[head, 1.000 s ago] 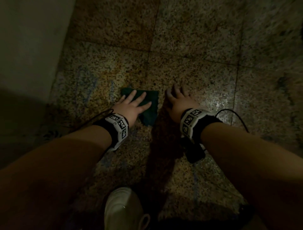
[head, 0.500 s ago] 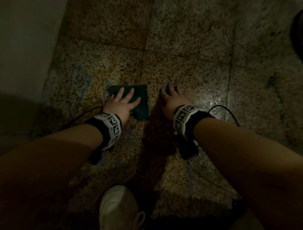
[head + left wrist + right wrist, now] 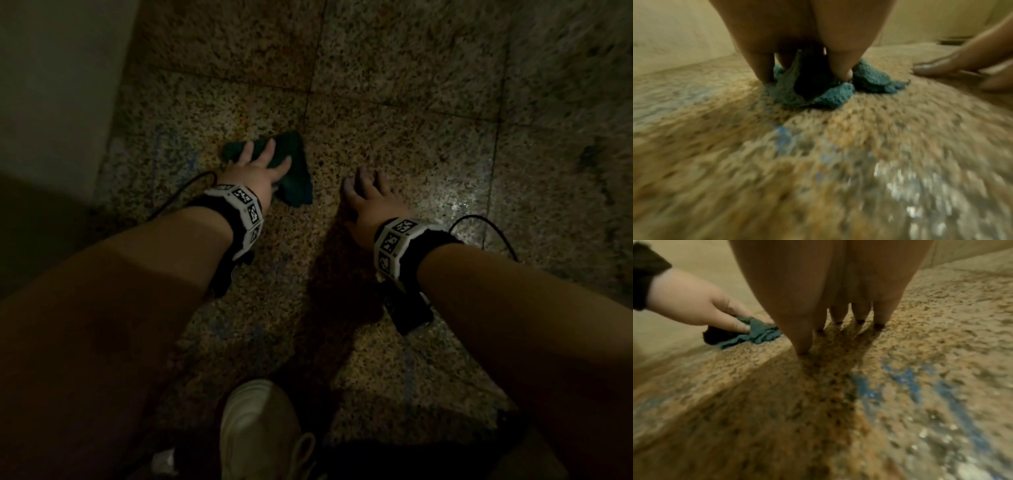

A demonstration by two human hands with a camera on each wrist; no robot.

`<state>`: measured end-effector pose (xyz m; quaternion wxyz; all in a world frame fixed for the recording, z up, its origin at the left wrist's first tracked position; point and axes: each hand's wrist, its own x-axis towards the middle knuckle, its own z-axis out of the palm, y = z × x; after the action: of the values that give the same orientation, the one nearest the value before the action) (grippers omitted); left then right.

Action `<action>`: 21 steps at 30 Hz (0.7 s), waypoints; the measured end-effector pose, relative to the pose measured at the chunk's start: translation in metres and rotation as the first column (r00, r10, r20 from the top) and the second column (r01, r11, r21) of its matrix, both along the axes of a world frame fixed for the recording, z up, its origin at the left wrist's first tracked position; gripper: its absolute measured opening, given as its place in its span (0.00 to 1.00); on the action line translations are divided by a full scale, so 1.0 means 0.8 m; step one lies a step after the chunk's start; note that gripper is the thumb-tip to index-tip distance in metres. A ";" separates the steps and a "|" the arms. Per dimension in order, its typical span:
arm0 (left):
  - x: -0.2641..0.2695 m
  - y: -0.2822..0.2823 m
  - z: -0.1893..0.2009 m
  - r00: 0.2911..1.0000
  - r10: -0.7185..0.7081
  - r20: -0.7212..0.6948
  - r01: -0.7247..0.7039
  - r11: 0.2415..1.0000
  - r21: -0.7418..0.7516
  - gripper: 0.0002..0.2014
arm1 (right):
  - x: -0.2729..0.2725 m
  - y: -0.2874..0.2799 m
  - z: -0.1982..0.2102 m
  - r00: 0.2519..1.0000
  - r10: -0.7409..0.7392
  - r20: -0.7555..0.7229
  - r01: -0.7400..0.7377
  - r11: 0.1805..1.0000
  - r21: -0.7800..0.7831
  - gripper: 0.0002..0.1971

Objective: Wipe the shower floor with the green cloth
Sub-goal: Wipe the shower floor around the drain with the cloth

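The green cloth (image 3: 294, 178) lies bunched on the speckled shower floor (image 3: 394, 144). My left hand (image 3: 255, 171) is on top of it, its extended fingers pressing it to the tile. The left wrist view shows the fingertips (image 3: 840, 71) digging into the folded cloth (image 3: 869, 78). My right hand (image 3: 370, 195) rests spread on the bare floor just right of the cloth, holding nothing. In the right wrist view its fingertips (image 3: 859, 314) touch the tile, with the cloth (image 3: 760, 332) under the left hand (image 3: 694, 305) off to the left.
A pale wall (image 3: 51, 85) rises along the left, close to the cloth. My white shoe (image 3: 257, 428) stands at the bottom centre. Blue streaks (image 3: 906, 378) mark the floor below my right hand, and a wet glare (image 3: 455, 205) shines to its right.
My left hand has pushed the cloth forward and a little left, away from the right hand, and the cloth has bunched up. The right hand stays planted on the floor.
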<state>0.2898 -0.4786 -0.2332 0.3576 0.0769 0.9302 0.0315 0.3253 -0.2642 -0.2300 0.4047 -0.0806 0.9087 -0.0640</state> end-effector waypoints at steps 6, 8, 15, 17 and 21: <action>0.017 0.003 0.007 0.998 -0.062 -0.001 0.062 0.996 -0.070 0.27 | -0.007 -0.007 0.010 0.999 -0.040 0.001 0.040 0.999 0.002 0.33; 0.034 -0.002 0.007 0.994 -0.103 0.038 0.107 0.987 -0.117 0.28 | -0.014 -0.012 0.016 0.999 -0.041 -0.008 0.041 0.999 0.005 0.31; 0.068 -0.021 0.002 0.987 -0.122 0.101 0.136 0.979 -0.149 0.32 | -0.003 -0.024 0.001 0.998 0.013 -0.059 -0.015 1.000 -0.023 0.36; 0.058 -0.024 0.005 0.987 -0.129 0.093 0.141 0.980 -0.139 0.32 | 0.001 -0.026 -0.005 0.999 0.019 -0.031 -0.020 1.000 -0.011 0.39; 0.024 -0.031 0.003 0.999 -0.039 0.011 0.040 0.995 -0.096 0.33 | -0.005 -0.027 -0.002 1.000 0.016 -0.002 -0.016 1.000 -0.002 0.40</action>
<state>0.3086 -0.5030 -0.2310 0.3658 0.0777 0.9272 -0.0200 0.3211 -0.2855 -0.2316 0.4040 -0.0885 0.9084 -0.0616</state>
